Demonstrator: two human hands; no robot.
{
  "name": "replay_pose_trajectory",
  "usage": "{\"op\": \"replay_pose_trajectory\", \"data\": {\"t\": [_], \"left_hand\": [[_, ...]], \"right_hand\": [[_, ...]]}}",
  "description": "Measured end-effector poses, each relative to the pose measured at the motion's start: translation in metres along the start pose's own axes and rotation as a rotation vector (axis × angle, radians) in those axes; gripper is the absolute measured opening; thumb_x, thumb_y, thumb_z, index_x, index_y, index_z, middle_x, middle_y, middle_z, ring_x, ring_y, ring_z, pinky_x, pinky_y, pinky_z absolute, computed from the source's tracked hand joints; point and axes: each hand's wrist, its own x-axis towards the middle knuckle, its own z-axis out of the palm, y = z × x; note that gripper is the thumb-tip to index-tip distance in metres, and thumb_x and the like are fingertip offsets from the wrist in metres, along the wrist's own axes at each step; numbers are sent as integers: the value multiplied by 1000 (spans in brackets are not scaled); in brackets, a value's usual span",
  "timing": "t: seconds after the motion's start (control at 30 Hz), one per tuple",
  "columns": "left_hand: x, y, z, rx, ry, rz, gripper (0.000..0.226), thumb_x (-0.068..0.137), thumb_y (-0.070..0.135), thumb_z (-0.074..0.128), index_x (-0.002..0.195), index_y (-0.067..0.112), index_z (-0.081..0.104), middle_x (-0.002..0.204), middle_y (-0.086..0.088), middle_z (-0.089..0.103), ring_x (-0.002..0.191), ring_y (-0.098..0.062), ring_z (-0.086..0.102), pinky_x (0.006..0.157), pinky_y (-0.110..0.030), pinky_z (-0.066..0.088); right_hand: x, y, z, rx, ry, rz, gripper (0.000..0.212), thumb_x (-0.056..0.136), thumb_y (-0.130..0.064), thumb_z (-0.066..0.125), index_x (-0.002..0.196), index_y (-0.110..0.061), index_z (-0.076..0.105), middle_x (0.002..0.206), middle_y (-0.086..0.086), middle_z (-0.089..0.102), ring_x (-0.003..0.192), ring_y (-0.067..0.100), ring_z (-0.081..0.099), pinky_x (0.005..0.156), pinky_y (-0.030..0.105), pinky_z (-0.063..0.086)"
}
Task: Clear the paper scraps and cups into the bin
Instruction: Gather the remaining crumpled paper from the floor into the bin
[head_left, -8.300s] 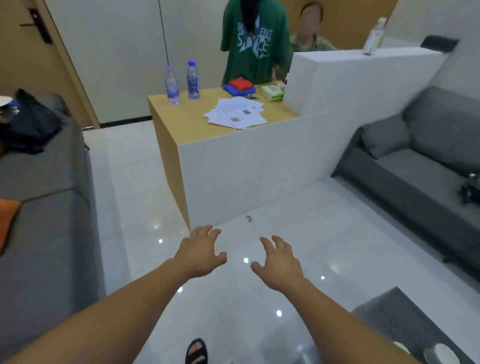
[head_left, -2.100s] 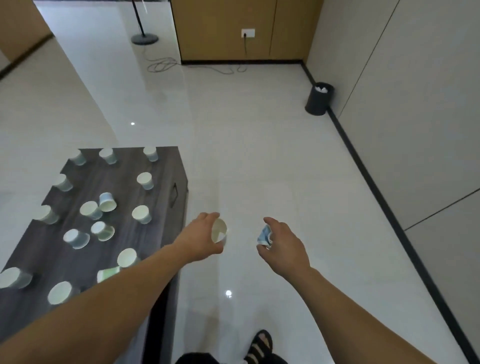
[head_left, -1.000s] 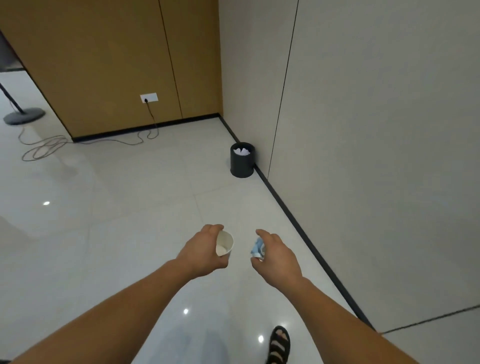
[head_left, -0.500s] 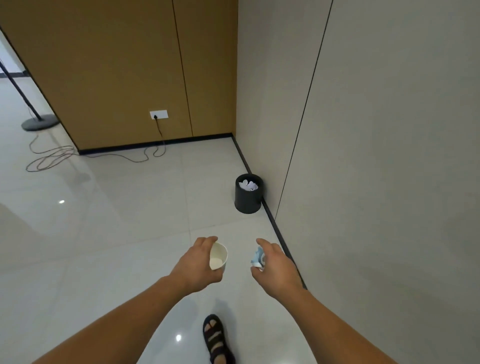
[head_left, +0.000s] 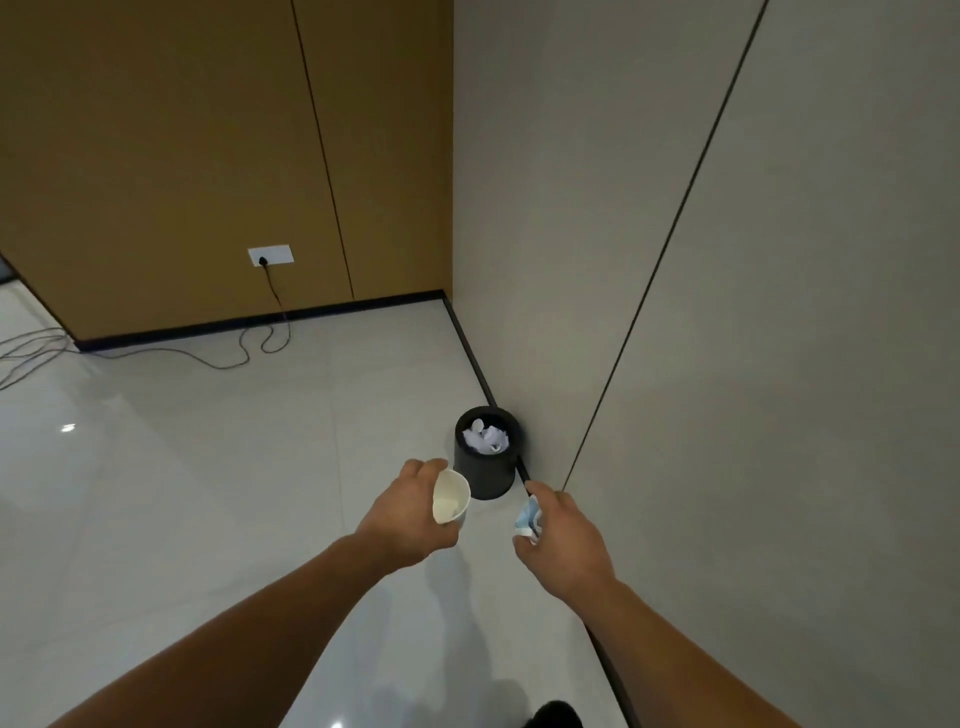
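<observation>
A small black round bin (head_left: 493, 475) stands on the floor against the grey wall, with crumpled white paper (head_left: 485, 439) inside it. My left hand (head_left: 402, 519) grips a white paper cup (head_left: 450, 503), tilted with its mouth toward me, just left of the bin's near side. My right hand (head_left: 563, 540) is closed on a crumpled blue and white cup (head_left: 528, 518), a little nearer to me than the bin and to its right.
The grey wall (head_left: 727, 312) runs close along my right with a black baseboard. A wood-panelled wall (head_left: 182, 156) stands ahead with a socket (head_left: 270, 256) and a cable (head_left: 228, 358) trailing over the glossy floor. A shoe tip (head_left: 553, 716) shows at the bottom.
I have walked closer to the bin, which now sits just beyond my hands. Both hands still hold their cups and have risen slightly toward it.
</observation>
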Motion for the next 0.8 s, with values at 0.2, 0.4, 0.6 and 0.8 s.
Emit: {"op": "replay_pose_trajectory", "data": {"t": [0.2,0.4,0.6,0.8], "left_hand": [[144,2,-6,19,-2,-20,85,74,39,77,143,20,32,136,-3,41,115,-22,51,92,-27,45],[267,2,-28,39,-9,-107,90,74,38,75,147,21,26,141,-3,37,118,-24,50,94,-31,46],[366,-9,-38,-17,-43,-157,91,76,35,75,149,19,22,144,-3,34,120,-24,49,95,-32,47],[481,-53,-33,-67,-173,-155,92,73,33,77,147,21,24,142,-1,33,120,-23,48,96,-32,46]], "right_hand": [[143,10,-13,-11,-22,-30,64,88,-31,60,146,-31,33,133,-3,47,108,18,58,88,29,48],[276,15,-41,-60,-87,-57,66,88,-32,61,147,-30,31,137,0,45,113,21,57,90,30,48],[374,19,-53,-75,-162,-37,63,88,-31,64,144,-25,36,134,3,48,111,22,57,87,29,49],[472,20,-26,-66,-222,55,69,89,-31,62,149,-22,30,142,1,43,120,18,52,93,24,44]]}}
